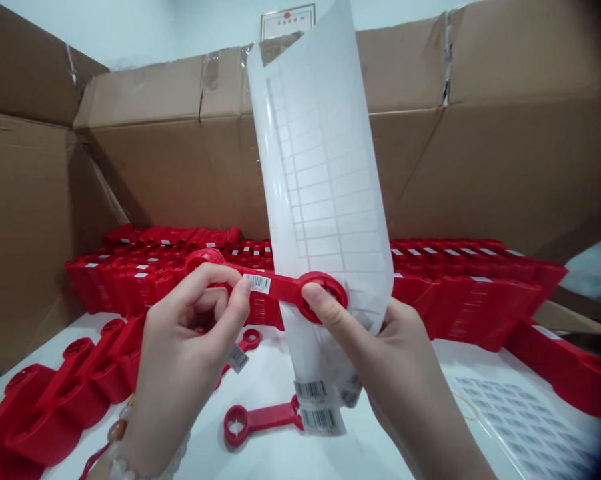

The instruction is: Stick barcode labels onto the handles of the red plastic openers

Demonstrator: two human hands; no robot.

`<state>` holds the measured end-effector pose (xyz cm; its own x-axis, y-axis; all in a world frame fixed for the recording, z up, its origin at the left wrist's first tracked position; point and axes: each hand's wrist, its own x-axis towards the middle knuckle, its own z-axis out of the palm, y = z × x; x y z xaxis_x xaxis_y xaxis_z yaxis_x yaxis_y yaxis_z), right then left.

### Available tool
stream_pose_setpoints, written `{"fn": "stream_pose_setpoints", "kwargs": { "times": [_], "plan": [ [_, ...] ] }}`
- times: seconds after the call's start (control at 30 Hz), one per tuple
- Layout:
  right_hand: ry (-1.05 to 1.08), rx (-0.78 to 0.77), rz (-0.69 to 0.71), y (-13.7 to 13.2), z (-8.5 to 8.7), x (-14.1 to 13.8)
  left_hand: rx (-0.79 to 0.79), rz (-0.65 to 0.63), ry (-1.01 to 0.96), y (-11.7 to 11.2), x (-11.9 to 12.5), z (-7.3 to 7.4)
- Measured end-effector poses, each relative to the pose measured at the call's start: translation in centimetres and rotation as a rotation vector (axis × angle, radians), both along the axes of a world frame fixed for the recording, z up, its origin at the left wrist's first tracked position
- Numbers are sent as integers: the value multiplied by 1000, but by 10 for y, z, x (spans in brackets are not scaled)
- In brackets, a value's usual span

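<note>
Red plastic wrench (286,288) with barcode sticker (256,283) on its handle, pinched in left hand (185,360), pressed by right hand (405,373) thumb against label sheet (325,200).

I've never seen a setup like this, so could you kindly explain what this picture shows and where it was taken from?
There is no machine here: these are a person's own two hands, seen from a camera worn on their head, looking forward and down. The left hand pinches a red plastic bar with a ring at each end and a small barcode label stuck on it. The right hand steadies the bar's other ring with its thumb and also holds a white label sheet. Below, a white table bears more red pieces and a printed barcode sheet. Behind, rows of labelled red parts sit within a cardboard box wall.
</note>
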<state>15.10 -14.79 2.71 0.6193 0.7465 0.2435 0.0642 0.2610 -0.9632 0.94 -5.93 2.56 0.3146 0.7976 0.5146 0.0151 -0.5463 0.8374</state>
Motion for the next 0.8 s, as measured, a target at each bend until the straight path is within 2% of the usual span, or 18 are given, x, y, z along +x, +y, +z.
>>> {"fn": "stream_pose_setpoints", "kwargs": {
  "times": [0.2,0.43,0.53,0.63,0.73,0.8],
  "plan": [
    [-15,29,-24,-3,-1,-8,70,94,-39,-5,4,1],
    [-61,3,-108,-4,0,-5,24,168,-20,12,0,-3],
    [-18,-43,-144,-2,-2,4,173,306,-164,9,-2,-2],
    [54,-50,-125,0,-5,11,325,319,-336,3,-2,2],
    [68,-43,-106,1,-5,8,471,378,-271,1,-2,7],
    [68,-57,-128,1,-3,-1,498,397,-212,3,-2,7]
  ]
}}
